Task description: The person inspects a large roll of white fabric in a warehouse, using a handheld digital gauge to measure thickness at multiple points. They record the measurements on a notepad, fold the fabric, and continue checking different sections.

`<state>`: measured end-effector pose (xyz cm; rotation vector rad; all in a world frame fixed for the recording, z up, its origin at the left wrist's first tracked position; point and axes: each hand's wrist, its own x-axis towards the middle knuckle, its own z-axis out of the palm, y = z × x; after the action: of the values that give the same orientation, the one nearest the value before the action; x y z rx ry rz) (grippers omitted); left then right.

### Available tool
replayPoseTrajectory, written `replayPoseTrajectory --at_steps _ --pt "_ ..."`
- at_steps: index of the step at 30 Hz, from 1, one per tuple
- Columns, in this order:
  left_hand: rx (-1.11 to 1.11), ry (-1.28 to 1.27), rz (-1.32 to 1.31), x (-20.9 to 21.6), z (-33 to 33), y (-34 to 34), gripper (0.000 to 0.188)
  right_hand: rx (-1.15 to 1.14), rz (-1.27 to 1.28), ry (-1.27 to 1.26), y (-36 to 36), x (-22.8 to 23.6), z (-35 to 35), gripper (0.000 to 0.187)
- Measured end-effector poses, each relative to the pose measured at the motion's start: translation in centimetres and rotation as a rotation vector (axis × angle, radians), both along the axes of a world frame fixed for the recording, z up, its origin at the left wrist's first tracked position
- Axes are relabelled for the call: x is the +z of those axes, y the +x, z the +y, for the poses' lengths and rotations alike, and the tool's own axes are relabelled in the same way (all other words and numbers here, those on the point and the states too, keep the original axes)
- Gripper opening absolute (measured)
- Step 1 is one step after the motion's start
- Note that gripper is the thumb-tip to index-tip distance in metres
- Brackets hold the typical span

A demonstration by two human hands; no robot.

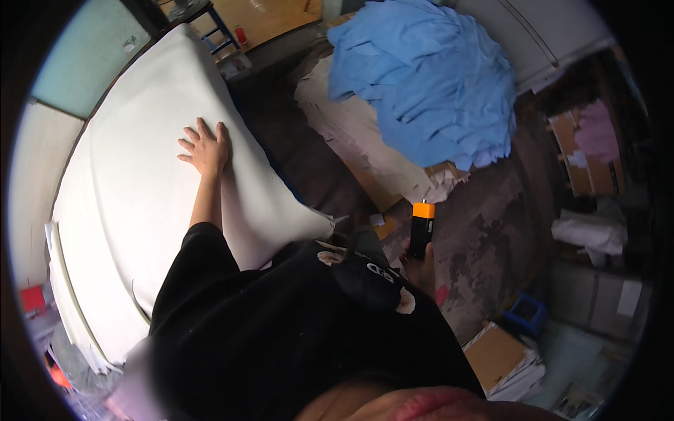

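My left hand (205, 149) lies on a large, smooth white sheet (151, 105) with its fingers spread. The sheet looks like leather or thick cloth, drapes over a long raised surface on the left, and sags at its right edge. Lower on my right, my right hand (420, 266) grips a handheld device (423, 230) with a black body, an orange top and a small metal tip. The tip points away from me, and the device is held clear of the white sheet. What the sheet rests on is mostly hidden under it.
A big heap of blue sheets (428, 70) lies on pale sheets (351, 126) at the far right. Cardboard with white sheets (497, 358) and a blue plastic stool (525, 313) are at the near right. A blue-legged stand (221, 31) stands at the back.
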<state>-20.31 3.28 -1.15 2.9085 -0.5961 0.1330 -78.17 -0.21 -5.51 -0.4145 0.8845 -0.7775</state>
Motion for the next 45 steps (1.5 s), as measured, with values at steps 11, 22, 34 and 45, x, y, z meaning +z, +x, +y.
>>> replayPoseTrajectory --at_steps 11,22,34,45 --pt "0.085 -0.135 -0.060 0.5 -0.5 -1.7 0.061 0.799 0.347 -0.318 23.0 2.1 -40.9 0.049" --pt "0.285 -0.336 0.058 1.7 -4.9 1.3 0.063 1.002 0.286 0.001 56.3 -6.3 -43.5 0.048" --pt "0.373 -0.206 0.196 3.5 -22.2 38.6 0.071 1.286 0.657 -0.134 82.1 -24.7 -45.2 0.053" --pt "0.273 -0.016 0.160 3.9 -25.3 42.9 0.082 1.386 0.938 -0.405 105.5 -40.8 -48.2 0.080"
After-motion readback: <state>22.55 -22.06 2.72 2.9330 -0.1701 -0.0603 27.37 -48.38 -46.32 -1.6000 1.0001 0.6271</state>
